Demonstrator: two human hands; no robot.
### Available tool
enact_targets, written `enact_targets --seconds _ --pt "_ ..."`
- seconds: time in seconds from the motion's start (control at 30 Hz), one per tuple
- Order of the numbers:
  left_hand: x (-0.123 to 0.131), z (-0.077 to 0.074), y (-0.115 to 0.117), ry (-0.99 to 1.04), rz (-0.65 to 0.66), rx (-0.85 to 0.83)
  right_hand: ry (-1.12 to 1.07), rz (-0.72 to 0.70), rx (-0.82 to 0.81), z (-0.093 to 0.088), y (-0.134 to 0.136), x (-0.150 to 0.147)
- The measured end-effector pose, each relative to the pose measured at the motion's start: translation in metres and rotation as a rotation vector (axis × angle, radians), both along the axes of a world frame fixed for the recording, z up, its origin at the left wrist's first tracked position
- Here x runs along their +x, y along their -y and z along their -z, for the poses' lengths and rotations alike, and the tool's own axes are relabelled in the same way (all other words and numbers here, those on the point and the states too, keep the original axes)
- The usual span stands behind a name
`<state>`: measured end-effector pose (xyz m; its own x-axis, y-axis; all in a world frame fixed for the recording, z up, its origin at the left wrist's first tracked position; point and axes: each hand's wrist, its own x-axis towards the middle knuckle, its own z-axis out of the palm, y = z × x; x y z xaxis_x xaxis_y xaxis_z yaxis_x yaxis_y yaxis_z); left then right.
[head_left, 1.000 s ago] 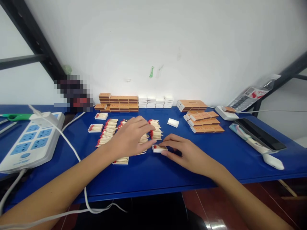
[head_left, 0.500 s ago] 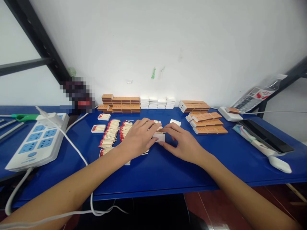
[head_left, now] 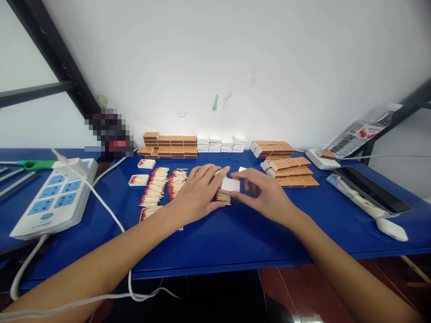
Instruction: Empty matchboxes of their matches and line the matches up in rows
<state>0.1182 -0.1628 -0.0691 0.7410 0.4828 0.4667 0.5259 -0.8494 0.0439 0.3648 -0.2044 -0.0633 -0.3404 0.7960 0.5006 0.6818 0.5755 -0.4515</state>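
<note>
A small white matchbox tray (head_left: pixel 230 185) is pinched by its right end between the thumb and fingers of my right hand (head_left: pixel 269 195). It sits just above a pile of matches (head_left: pixel 223 197). My left hand (head_left: pixel 198 190) lies beside that pile, palm down with fingers stretched out, its fingertips close to the tray's left end. Two rows of red-tipped matches (head_left: pixel 155 186) lie left of it, partly covered by the hand. Filled trays (head_left: pixel 138 180) stand at the far left, and another tray of matches (head_left: pixel 150 212) shows behind my left forearm.
Brown matchboxes (head_left: pixel 177 147) and white trays (head_left: pixel 220 145) are stacked along the wall. More matchboxes (head_left: pixel 292 172) lie at the right, near a phone (head_left: pixel 373 188). A power strip (head_left: pixel 60 195) stands at the left, its white cable (head_left: pixel 109 211) running across the blue table (head_left: pixel 235 246).
My right hand has raised the white tray and moved it slightly right and away from me, exposing the matches below it. My left thumb has come off the tray.
</note>
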Motion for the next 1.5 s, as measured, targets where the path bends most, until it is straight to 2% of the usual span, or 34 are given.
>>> enact_targets --seconds 0.13,0.27,0.4,0.5,0.6,0.67,0.8,0.9,1.0,1.1,1.2,1.27,1.4,1.5 --pt "0.001 -0.001 0.001 -0.014 -0.011 -0.008 -0.004 0.081 0.018 -0.003 0.004 0.015" --pt "-0.003 -0.008 0.000 -0.015 -0.010 -0.034 0.081 0.078 0.036 0.007 0.008 0.030" --pt "-0.024 -0.031 -0.011 0.023 -0.015 -0.103 0.183 0.104 0.059 0.020 0.008 0.041" --pt "-0.047 -0.054 -0.023 0.161 -0.066 -0.096 0.322 0.116 0.137 0.018 0.015 0.039" --pt "-0.063 -0.067 -0.030 0.273 -0.133 -0.013 0.458 0.153 0.221 0.008 0.032 0.010" --pt "-0.066 -0.069 -0.031 0.294 -0.134 0.050 0.438 0.077 0.252 0.002 0.045 -0.024" --pt "-0.060 -0.062 -0.029 0.243 -0.081 0.106 0.305 -0.174 0.217 0.004 0.054 -0.105" --pt "-0.056 -0.056 -0.029 0.224 -0.070 0.121 0.334 -0.176 0.205 0.014 0.048 -0.147" --pt "-0.055 -0.053 -0.030 0.199 -0.069 0.151 0.345 -0.137 0.170 0.018 0.049 -0.161" --pt "-0.055 -0.052 -0.030 0.199 -0.058 0.156 0.278 -0.167 0.116 0.015 0.060 -0.152" --pt "-0.051 -0.050 -0.026 0.236 -0.020 0.128 0.218 -0.180 0.038 0.011 0.074 -0.128" --pt "-0.046 -0.046 -0.021 0.249 0.026 0.104 0.216 -0.134 -0.004 0.010 0.079 -0.107" --pt "-0.032 -0.037 -0.011 0.213 0.110 0.056 0.292 -0.031 0.016 0.012 0.075 -0.069" --pt "-0.023 -0.032 -0.003 0.180 0.152 0.002 0.328 -0.038 0.052 0.010 0.067 -0.053"
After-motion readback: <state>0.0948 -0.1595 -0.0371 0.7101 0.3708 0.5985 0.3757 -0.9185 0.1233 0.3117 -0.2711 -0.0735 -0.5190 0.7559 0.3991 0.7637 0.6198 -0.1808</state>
